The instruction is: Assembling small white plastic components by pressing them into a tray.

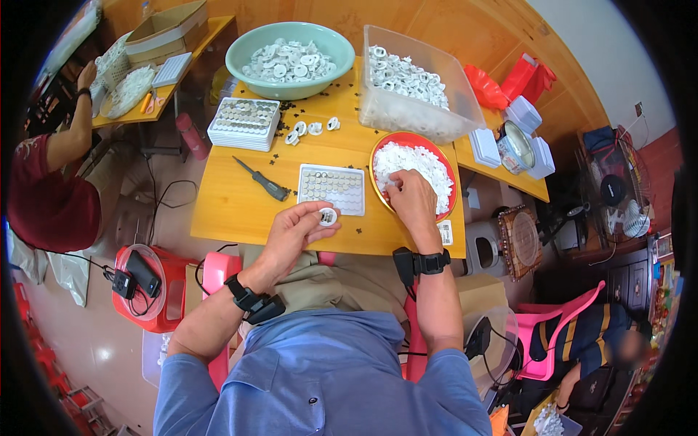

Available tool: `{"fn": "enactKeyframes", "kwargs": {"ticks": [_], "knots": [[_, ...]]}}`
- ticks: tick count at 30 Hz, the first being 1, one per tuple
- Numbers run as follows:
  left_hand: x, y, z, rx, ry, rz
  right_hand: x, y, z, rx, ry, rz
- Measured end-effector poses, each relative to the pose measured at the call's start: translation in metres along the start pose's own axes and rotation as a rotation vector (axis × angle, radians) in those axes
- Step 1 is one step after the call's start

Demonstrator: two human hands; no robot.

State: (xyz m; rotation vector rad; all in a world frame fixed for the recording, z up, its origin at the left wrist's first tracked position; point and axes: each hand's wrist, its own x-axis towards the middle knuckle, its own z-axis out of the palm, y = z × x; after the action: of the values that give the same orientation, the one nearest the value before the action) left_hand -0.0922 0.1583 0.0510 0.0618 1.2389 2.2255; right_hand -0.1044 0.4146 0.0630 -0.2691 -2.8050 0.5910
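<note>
Between thumb and fingers, my left hand (285, 231) holds a small round white plastic part (328, 216) with metal pieces in its middle, near the table's front edge. My right hand (413, 202) reaches into a red bowl (376, 156) heaped with small white plastic pieces (429, 166). Its fingers are pinched together; what they grip, if anything, is hidden. Just beyond my left hand lies a white tray (349, 203) with rows of coin-like silver discs (320, 183). A screwdriver (270, 187) with a dark green handle rests left of that tray.
At the back stand a green basin (236, 73) and a clear bin (407, 120), both full of white parts. Stacked disc trays (240, 138) sit at left, near several loose white parts (314, 128). A tin (516, 156) stands right. Co-workers (62, 182) sit at both sides.
</note>
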Motion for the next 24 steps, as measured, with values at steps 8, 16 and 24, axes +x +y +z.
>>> {"fn": "enactKeyframes", "kwargs": {"ticks": [8,16,24], "knots": [[-0.001,0.003,0.000,-0.020,0.008,-0.010,0.006,0.008,0.000,0.103,0.256,0.016],[-0.002,0.004,-0.003,-0.122,0.009,-0.047,0.002,-0.016,-0.008,1.089,-0.063,0.135],[0.002,0.000,-0.005,-0.139,-0.055,-0.057,-0.034,-0.067,0.001,0.790,-0.221,-0.120]]}}
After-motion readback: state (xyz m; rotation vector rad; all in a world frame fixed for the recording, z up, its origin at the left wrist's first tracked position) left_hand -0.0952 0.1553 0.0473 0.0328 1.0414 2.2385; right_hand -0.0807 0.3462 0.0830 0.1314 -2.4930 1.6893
